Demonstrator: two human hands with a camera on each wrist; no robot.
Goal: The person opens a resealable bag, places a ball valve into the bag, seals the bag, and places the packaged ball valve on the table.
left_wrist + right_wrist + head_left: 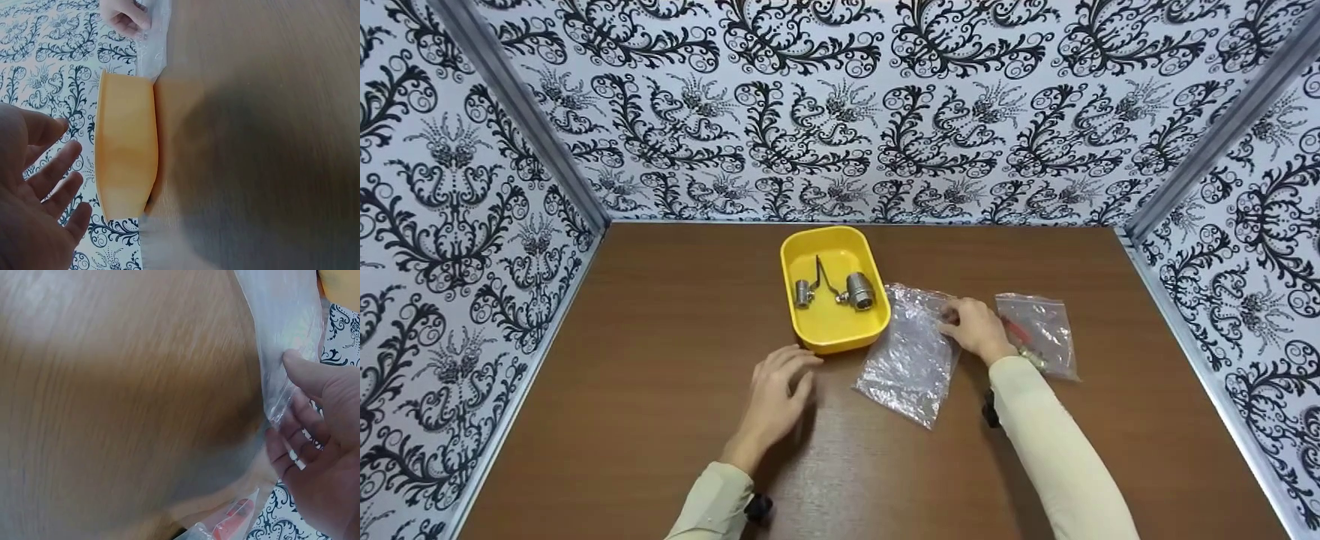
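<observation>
My right hand pinches the right edge of a clear plastic bag lying on the table. In the right wrist view the thumb lies over the plastic bag, with the other fingers at its far edge. My left hand hovers near the front of a yellow tray, fingers spread and relaxed, holding nothing. Inside the tray are two metal valve-like fittings with thin levers, a small one and a larger one. The left wrist view shows the tray's side beside the left hand.
Right of my right hand lies a second clear bag, holding a part with a red handle and brass-coloured pieces. The brown table is bounded by patterned walls at the back and sides.
</observation>
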